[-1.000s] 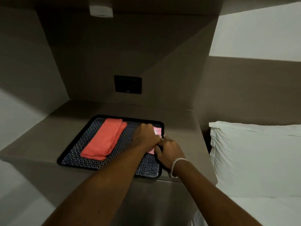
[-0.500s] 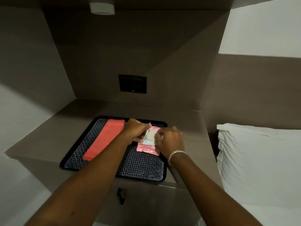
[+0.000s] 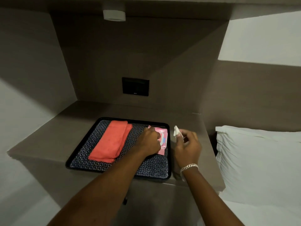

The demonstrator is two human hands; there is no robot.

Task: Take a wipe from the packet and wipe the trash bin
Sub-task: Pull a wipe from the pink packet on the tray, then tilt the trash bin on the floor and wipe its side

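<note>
- While my left hand (image 3: 150, 141) presses down on the pink wipe packet (image 3: 162, 139) at the right end of the black tray (image 3: 114, 171), fingers curled over it, I can't tell if it's gripping or just pinning.
- My right hand (image 3: 187, 145) pinches a white wipe (image 3: 176, 131), lifted just right of the tray, over the shelf (image 3: 48, 136).
- Folded coral cloth (image 3: 110, 142) lies on tray's left half.
- Trash bin not in view.
- White pillow (image 3: 260, 160) to the right.
</note>
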